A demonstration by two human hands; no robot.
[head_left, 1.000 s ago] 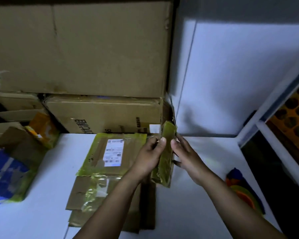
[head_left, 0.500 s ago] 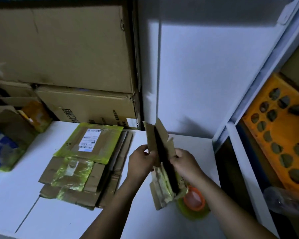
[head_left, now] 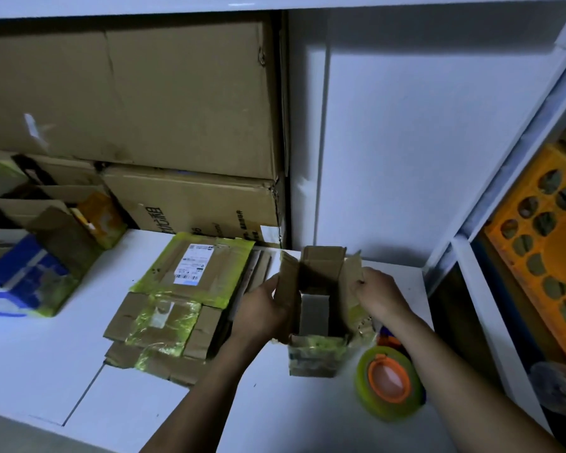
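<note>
Brown cardboard box point(head_left: 317, 322) — yellow-green tape, yellow-green tape roll point(head_left: 389, 380) — orange core, white shelf point(head_left: 46, 371)

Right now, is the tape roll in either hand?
No, the tape roll lies on the table beside the box, whose sides the left hand and the right hand hold.

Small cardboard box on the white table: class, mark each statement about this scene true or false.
1. The left hand and right hand hold the small box by opposite sides. True.
2. Its top flaps are closed. False: they stand open.
3. The tape roll sits inside the box. False: it lies on the table beside the box.
4. The top flattened carton bears a white label. True.
</note>
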